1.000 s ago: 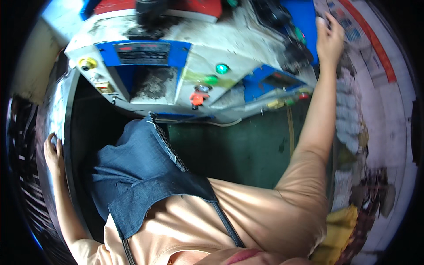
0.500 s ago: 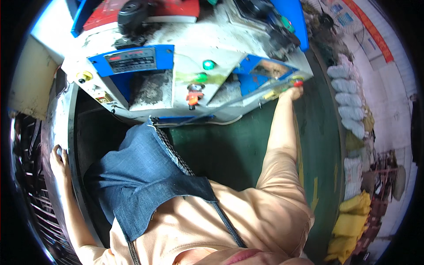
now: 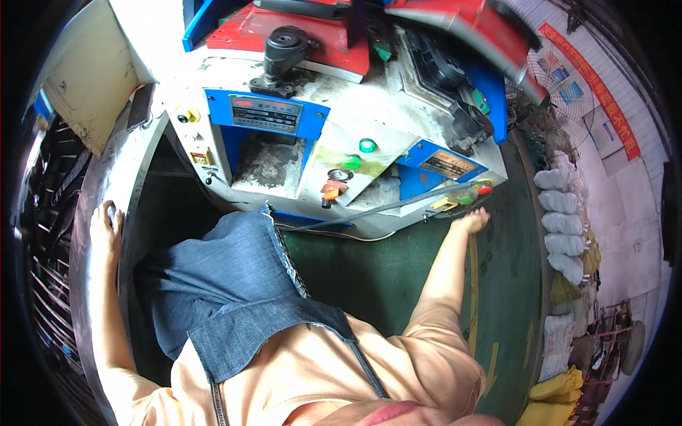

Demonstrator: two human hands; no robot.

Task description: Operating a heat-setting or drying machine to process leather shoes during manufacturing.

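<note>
My right hand (image 3: 472, 221) is off the machine, just below a red push button (image 3: 484, 189) with a yellow base at the right end of the panel. Its fingers are loosely spread, and nothing shows in them. On the left, my left hand (image 3: 106, 231) rests on the edge of a pale metal table (image 3: 131, 177). Its fingers bend round a small greyish thing, too small to name. The white machine (image 3: 341, 113) in front of me carries a green lamp (image 3: 366, 145), a gauge (image 3: 340, 175) and an orange-red knob (image 3: 331, 192).
A red swing arm (image 3: 465, 32), smeared by motion, stands over the machine's right side. A red plate (image 3: 298, 46) and a black clamp post (image 3: 282, 53) lie left. A dark hose (image 3: 383, 207) crosses the front. White sacks (image 3: 561, 224) line the right wall. Black items fill the far-left rack.
My right hand has drawn back from the red button. The red swing arm has come into view at upper right. My left hand stays at the table edge; the whole view has shifted.
</note>
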